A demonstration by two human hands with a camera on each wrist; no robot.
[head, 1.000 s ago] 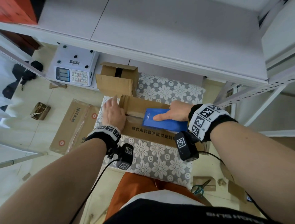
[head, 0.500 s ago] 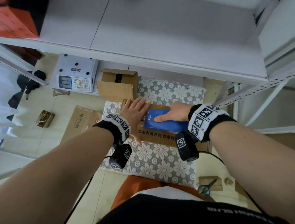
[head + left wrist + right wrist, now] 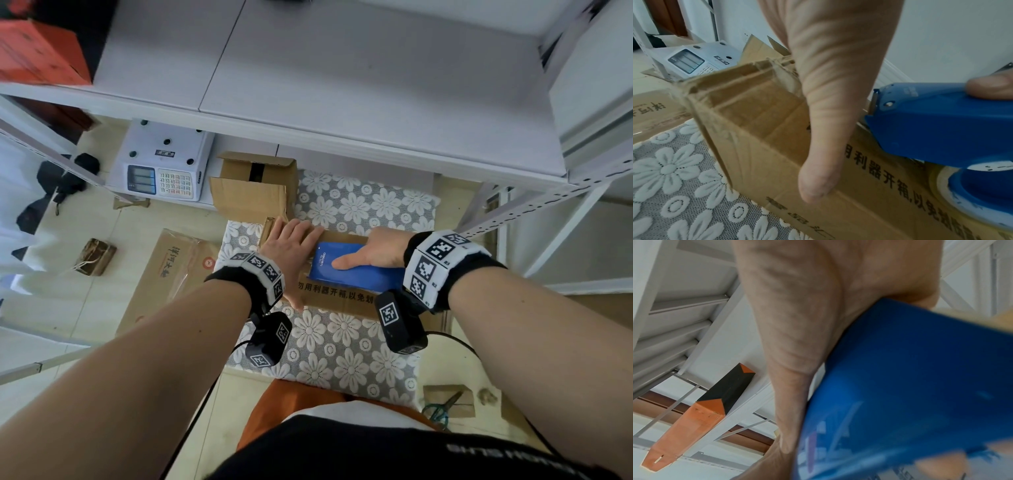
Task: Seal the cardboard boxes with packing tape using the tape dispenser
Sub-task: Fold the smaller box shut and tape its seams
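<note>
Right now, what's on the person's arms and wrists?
Both forearms are bare, with no sleeves. Each wrist wears a black band wrapped in white panels printed with black square code markers: left band, right band. A small black camera block, also carrying white code markers, hangs under each wrist: left, right. A thin black cable trails from each.

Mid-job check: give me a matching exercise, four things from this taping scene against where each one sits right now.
Things:
1. tape dispenser
2. left hand
3. scissors
4. weighing scale

Places:
A. on the floor, lower right of the patterned mat
B. flat on the left end of the cardboard box
C. under the shelf, far left of the open box
D. on top of the cardboard box, gripped by the right hand

Pairs: 1-D, 2-B, 3-A, 4-C
</note>
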